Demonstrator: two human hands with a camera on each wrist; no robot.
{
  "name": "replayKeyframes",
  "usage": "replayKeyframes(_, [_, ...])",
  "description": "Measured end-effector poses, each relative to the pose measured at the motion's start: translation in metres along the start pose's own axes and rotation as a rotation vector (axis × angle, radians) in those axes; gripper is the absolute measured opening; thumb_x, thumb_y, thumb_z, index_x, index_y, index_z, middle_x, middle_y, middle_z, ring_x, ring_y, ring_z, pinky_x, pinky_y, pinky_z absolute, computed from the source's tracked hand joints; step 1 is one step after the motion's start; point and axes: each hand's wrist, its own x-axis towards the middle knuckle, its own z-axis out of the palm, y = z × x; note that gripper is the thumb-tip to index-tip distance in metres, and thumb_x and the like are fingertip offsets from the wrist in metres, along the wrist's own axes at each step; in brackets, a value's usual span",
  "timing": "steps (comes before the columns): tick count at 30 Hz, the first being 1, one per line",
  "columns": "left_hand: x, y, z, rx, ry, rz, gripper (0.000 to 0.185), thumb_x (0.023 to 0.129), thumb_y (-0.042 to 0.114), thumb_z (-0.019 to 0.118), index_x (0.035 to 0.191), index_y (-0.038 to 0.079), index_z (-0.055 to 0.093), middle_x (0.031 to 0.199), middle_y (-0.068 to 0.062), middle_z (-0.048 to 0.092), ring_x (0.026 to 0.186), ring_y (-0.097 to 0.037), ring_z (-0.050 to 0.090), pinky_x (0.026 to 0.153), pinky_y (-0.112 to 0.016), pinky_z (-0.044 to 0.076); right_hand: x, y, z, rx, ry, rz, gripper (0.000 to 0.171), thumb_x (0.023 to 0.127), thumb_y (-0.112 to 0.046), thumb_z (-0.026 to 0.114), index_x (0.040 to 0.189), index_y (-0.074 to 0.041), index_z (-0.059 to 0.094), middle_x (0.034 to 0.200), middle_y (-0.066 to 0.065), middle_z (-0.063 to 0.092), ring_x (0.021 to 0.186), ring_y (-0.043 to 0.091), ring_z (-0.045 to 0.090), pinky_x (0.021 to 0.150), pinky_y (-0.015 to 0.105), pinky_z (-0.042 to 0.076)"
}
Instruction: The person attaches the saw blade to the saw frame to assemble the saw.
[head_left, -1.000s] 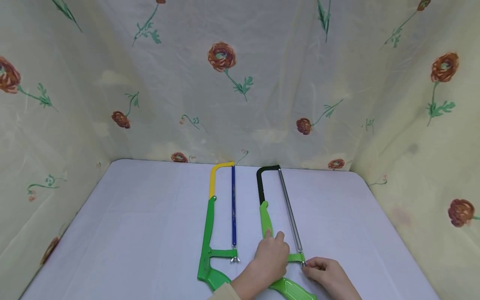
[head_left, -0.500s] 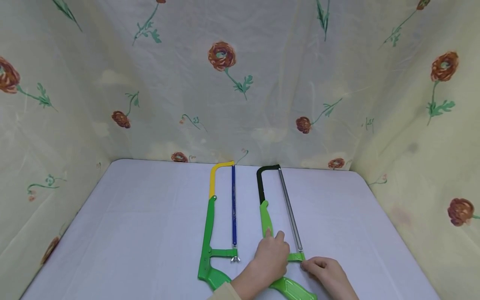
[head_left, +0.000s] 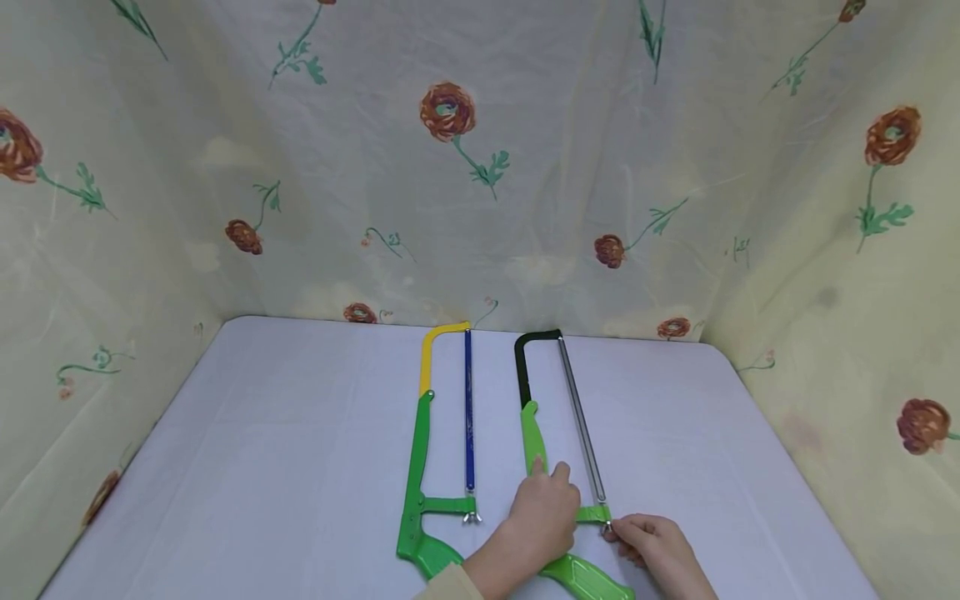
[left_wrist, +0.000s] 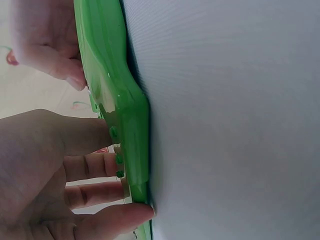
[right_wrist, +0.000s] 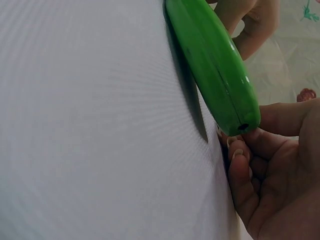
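A light green hacksaw (head_left: 587,577) with a black front frame and a grey blade (head_left: 581,417) lies flat in the head view. My left hand (head_left: 546,512) grips its frame above the handle; the left wrist view shows the thumb and fingers around the green frame (left_wrist: 132,130). At the lower blade end, my right hand (head_left: 660,546) pinches a small metal wing nut (head_left: 607,527) between thumb and fingertips. From the right wrist, the green handle end (right_wrist: 220,75) hides the nut and part of the right fingers.
Left of it lies a second hacksaw (head_left: 415,467), dark green and yellow with a blue blade and its own wing nut (head_left: 472,517). Both rest on a white-covered table (head_left: 285,467). Flower-patterned curtains (head_left: 525,208) enclose the table's back and sides.
My right fingertips have shifted around the wing nut, which was covered half a second ago and now shows partly. The left hand and both hacksaws keep their places.
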Motion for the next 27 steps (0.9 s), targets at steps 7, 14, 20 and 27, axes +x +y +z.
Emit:
replayKeyframes(7, [0.0001, 0.0005, -0.0004, 0.012, -0.003, -0.002, 0.031, 0.080, 0.049, 0.075, 0.097, 0.023, 0.074, 0.103, 0.002, 0.065, 0.105, -0.014, 0.064, 0.102, -0.036, 0.054, -0.0014, -0.0035, -0.0001, 0.007, -0.005, 0.001, 0.024, 0.095, -0.013, 0.056, 0.090, 0.004, 0.073, 0.070, 0.000, 0.063, 0.067, 0.014, 0.052, 0.056, 0.023, 0.044])
replayKeyframes(14, [-0.0009, 0.0002, -0.0026, 0.006, 0.000, -0.005, 0.031, 0.081, 0.049, 0.075, 0.096, 0.023, 0.074, 0.102, 0.002, 0.065, 0.106, -0.013, 0.063, 0.102, -0.036, 0.054, -0.0012, -0.0021, 0.0004, -0.026, 0.000, -0.004, 0.023, 0.096, -0.016, 0.057, 0.084, 0.000, 0.069, 0.067, 0.000, 0.057, 0.064, 0.014, 0.049, 0.055, 0.023, 0.041])
replayKeyframes(20, [-0.0016, -0.0001, -0.0034, 0.000, 0.006, -0.007, 0.031, 0.081, 0.049, 0.075, 0.098, 0.023, 0.074, 0.103, 0.002, 0.064, 0.106, -0.015, 0.064, 0.100, -0.035, 0.055, 0.0006, 0.0010, 0.0008, -0.038, 0.010, -0.035, 0.017, 0.095, -0.012, 0.057, 0.094, 0.001, 0.068, 0.071, 0.002, 0.059, 0.066, 0.015, 0.052, 0.055, 0.024, 0.044])
replayKeyframes(27, [-0.0015, -0.0002, -0.0029, -0.003, 0.007, -0.002, 0.031, 0.080, 0.049, 0.075, 0.097, 0.023, 0.074, 0.104, 0.002, 0.065, 0.107, -0.014, 0.063, 0.101, -0.036, 0.055, 0.0014, 0.0039, 0.0021, -0.045, 0.029, -0.045, 0.009, 0.092, -0.007, 0.060, 0.094, -0.001, 0.065, 0.072, 0.003, 0.061, 0.065, 0.015, 0.055, 0.055, 0.024, 0.046])
